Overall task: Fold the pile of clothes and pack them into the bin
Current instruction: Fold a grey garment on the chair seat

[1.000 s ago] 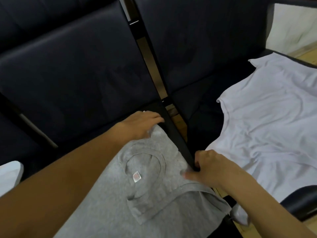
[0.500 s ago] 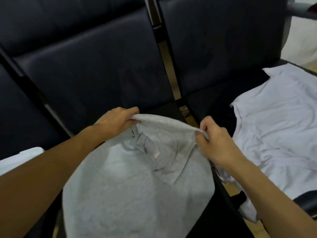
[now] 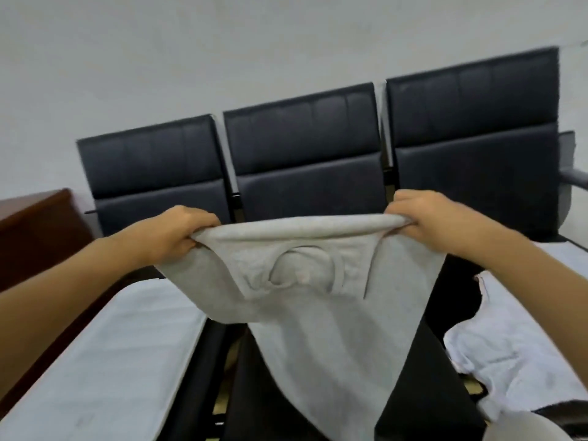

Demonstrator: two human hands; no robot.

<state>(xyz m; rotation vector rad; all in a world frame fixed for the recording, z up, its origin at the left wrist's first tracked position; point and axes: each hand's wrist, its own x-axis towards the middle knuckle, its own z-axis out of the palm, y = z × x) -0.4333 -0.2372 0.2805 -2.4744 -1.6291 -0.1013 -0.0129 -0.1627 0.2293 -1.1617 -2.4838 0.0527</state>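
On the left seat lies a white cloth (image 3: 105,354). Our left hand (image 3: 178,233) and right hand (image 3: 429,218) clamp curled fingers on the grey shirt (image 3: 334,313), which hangs above the middle seat (image 3: 305,173). A white shirt (image 3: 521,338) lies right.

Grey shirt (image 3: 321,313): soft knit cloth, matt, slightly heathered, ribbed neckband. White shirt (image 3: 521,351) on rt seat: thin smooth cloth, matt, creased. White sheet (image 3: 105,361) on left seat: cloth w/ faint stripe weave, matt. Chairs (image 3: 305,160): dark leather-like upholstery, smooth, low sheen, stitched panels; armrest (image 3: 572,179) looks hard, dark, semi-gloss. Cabinet (image 3: 35,230): reddish-brown wood, polished, some gloss. Wall (image 3: 222,52): painted, flat matt.
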